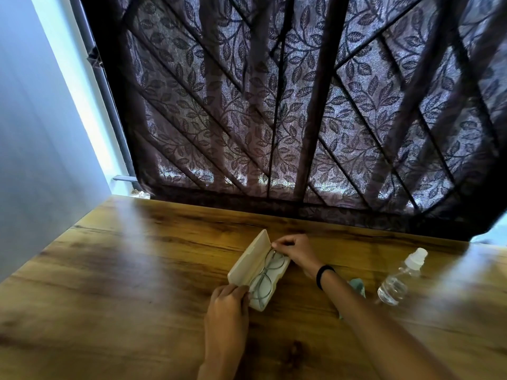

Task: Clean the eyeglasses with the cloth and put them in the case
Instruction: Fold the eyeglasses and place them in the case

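Wooden tabletop [123,270] w/ a dark leaf-print curtain [274,105] behind it, barred window showing thru, pale wall [33,133] at left. Cream case [251,259] lies open mid-tabletop, lid up on its left side, set diagonally so each end faces one hand. Glasses [264,272] already lie inside the tray, lenses up, along its length, so the task looks near done: prob. just seating them & closing the lid. Cloth [358,287] sits on the tabletop just right of the case, partly hidden under the right forearm, apparently put aside. Clear bottle [395,283] lies tilted further right, well apart from the case.

Left grip [225,305]: fingers curled round the case's near end, steadying it so it won't slide; can't tell if the tips also touch the frame. Right grip [295,250]: closed tight, fingertips pinching at the far end of the glasses by the lid edge, prob. nudging that end down into place. Black band [323,275] on the right wrist.
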`<action>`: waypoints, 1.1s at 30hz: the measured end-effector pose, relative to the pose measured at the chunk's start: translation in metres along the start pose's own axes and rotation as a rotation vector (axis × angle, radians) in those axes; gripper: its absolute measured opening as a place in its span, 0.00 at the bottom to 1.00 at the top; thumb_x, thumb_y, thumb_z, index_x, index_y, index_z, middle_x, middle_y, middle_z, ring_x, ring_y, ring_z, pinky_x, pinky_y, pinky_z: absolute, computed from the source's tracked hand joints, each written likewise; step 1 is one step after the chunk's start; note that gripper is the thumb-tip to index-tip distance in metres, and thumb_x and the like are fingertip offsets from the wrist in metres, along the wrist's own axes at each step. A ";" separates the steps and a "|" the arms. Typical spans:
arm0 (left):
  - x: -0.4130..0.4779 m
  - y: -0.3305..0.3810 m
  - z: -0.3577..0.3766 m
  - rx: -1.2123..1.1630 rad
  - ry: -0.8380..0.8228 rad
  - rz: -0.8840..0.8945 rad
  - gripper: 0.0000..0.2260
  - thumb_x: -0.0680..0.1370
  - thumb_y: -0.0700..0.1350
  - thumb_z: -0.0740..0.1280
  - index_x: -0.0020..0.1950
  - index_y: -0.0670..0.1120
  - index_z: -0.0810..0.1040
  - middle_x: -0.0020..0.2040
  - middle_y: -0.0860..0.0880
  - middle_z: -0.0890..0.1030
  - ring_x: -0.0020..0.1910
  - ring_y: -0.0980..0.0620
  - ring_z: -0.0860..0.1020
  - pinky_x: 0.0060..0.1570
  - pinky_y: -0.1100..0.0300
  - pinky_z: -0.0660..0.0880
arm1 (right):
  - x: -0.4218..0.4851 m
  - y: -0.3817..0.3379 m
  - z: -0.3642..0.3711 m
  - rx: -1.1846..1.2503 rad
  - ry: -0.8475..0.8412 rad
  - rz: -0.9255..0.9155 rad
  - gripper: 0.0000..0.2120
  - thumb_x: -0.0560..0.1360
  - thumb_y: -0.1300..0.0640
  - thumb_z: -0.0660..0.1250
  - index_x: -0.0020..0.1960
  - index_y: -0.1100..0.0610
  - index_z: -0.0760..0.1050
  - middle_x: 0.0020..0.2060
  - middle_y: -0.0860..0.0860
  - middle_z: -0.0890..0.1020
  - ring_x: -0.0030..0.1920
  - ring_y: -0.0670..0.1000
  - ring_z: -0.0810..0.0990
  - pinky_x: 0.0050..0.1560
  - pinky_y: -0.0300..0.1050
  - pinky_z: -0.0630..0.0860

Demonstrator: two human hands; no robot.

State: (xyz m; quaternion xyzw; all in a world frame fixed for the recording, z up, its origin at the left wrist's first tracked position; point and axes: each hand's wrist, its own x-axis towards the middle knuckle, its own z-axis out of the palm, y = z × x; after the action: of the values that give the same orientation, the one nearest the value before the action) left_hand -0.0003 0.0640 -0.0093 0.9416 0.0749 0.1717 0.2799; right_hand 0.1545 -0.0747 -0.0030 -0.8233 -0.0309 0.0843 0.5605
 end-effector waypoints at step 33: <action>-0.002 -0.001 -0.001 0.001 -0.004 -0.014 0.11 0.78 0.48 0.61 0.59 0.52 0.77 0.58 0.56 0.78 0.54 0.57 0.73 0.46 0.71 0.65 | 0.001 0.002 0.009 -0.041 0.078 0.041 0.03 0.70 0.64 0.70 0.40 0.58 0.79 0.40 0.51 0.80 0.47 0.50 0.78 0.52 0.48 0.77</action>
State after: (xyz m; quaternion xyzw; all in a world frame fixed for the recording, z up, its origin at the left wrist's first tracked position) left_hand -0.0025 0.0648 -0.0100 0.9416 0.0809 0.1678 0.2806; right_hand 0.1540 -0.0670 -0.0084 -0.8377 0.0064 0.0628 0.5425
